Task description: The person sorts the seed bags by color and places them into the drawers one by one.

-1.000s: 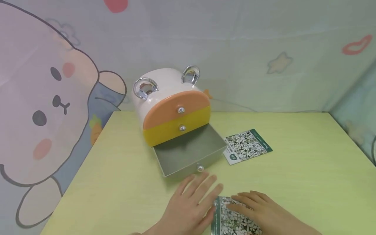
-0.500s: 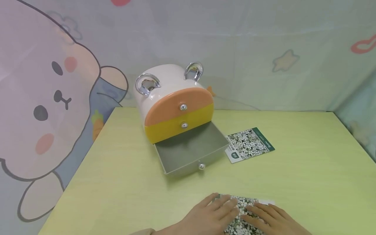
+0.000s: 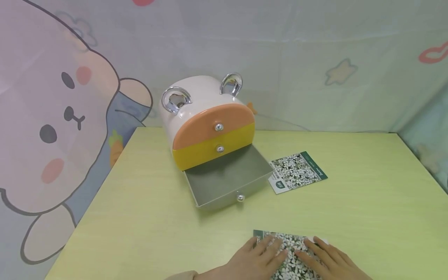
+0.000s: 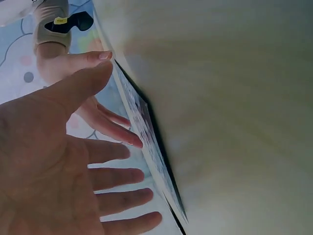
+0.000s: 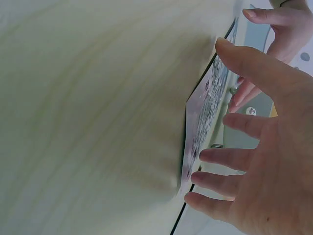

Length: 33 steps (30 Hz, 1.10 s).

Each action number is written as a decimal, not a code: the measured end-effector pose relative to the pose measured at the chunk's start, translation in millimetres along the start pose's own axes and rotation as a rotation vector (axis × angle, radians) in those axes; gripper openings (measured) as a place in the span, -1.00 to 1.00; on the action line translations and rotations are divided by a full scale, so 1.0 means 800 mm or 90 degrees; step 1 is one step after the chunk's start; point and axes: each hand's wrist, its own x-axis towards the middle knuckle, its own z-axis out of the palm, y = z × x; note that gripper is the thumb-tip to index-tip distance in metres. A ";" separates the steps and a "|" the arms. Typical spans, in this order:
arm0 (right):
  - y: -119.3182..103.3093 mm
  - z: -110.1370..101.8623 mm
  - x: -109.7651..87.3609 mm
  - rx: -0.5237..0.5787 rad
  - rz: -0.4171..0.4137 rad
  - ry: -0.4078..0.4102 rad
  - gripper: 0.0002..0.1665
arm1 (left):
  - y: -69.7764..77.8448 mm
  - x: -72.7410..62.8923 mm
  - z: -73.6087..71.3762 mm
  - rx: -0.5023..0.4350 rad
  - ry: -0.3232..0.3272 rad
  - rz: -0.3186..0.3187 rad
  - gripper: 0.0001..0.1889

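A flat packet printed with white flowers (image 3: pixel 292 249) lies on the table at the near edge of the head view, green along its left end. My left hand (image 3: pixel 250 260) lies over its left part with fingers spread. Over the right part is my right hand (image 3: pixel 334 262), its fingers pointing in toward the other hand. In the left wrist view the left fingers (image 4: pixel 122 200) are straight, close over the packet (image 4: pixel 146 125). The right wrist view likewise has the right fingers (image 5: pixel 227 156) extended along the packet (image 5: pixel 203 117). Neither hand grips it. The hands cover much of its print.
A white bear-eared chest (image 3: pixel 203 87) stands at the back. Its grey bottom drawer (image 3: pixel 229 179) is pulled out and bare inside; the orange drawer (image 3: pixel 199 132) and yellow drawer (image 3: pixel 196 155) are pushed in. A second flower-printed packet (image 3: pixel 297 171) lies right of the drawer.
My left hand has come from below the drawer down and right onto the near packet. My right hand has shifted slightly right. The whole head view has shifted a little.
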 end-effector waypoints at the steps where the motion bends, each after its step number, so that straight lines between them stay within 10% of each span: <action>1: 0.000 0.000 0.000 0.002 0.005 -0.005 -0.12 | 0.000 0.001 0.001 -0.003 -0.008 -0.004 -0.27; 24: 0.019 0.002 0.002 0.031 -0.083 0.017 -0.14 | -0.006 0.006 0.005 -0.024 -0.089 -0.004 -0.27; 33: 0.031 0.005 0.000 0.065 -0.152 0.033 -0.23 | -0.008 0.012 -0.002 -0.239 -0.230 -0.048 -0.24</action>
